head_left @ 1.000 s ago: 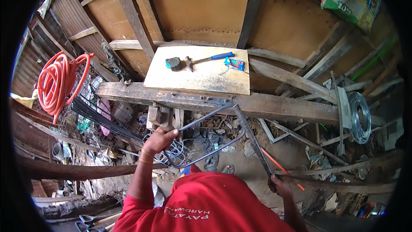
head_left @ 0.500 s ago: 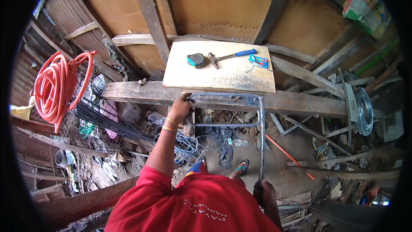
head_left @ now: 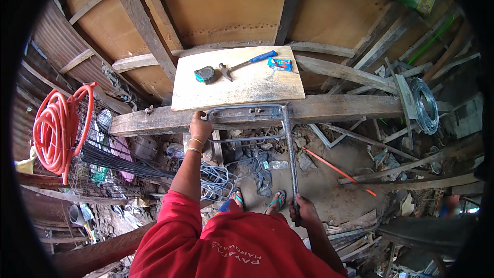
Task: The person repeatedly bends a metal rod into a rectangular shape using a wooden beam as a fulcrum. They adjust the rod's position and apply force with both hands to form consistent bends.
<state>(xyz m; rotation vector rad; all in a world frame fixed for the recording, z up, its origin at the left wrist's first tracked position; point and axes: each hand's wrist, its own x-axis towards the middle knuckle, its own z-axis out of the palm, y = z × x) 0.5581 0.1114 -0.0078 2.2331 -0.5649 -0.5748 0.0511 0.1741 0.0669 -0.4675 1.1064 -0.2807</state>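
My left hand [head_left: 200, 126] is closed around the left end of a rectangular loop of bent steel rod, a rebar stirrup [head_left: 247, 139]. The loop lies along the front of a thick wooden beam [head_left: 339, 109], beside small metal pegs [head_left: 257, 111] on the beam. My right hand [head_left: 304, 212] grips the near end of a long steel bar [head_left: 292, 159], whose far end meets the loop's right corner. A pale wooden board [head_left: 247, 90] on the beam bears a tape measure [head_left: 205, 75], a claw hammer [head_left: 263, 57] and a small blue-and-red packet [head_left: 280, 64].
Left are a coiled orange hose [head_left: 56, 134], a bundle of black rods [head_left: 128, 162] and a heap of grey bent rods [head_left: 216, 181]. Wire coil [head_left: 426, 108] hangs at right. An orange rod [head_left: 339, 171] and a plastic bottle [head_left: 278, 164] lie on the dirt floor.
The view has shifted, so the board and beam sit farther left. My right hand has moved forward with the near end of the bar, which now slants. My left hand keeps its grip.
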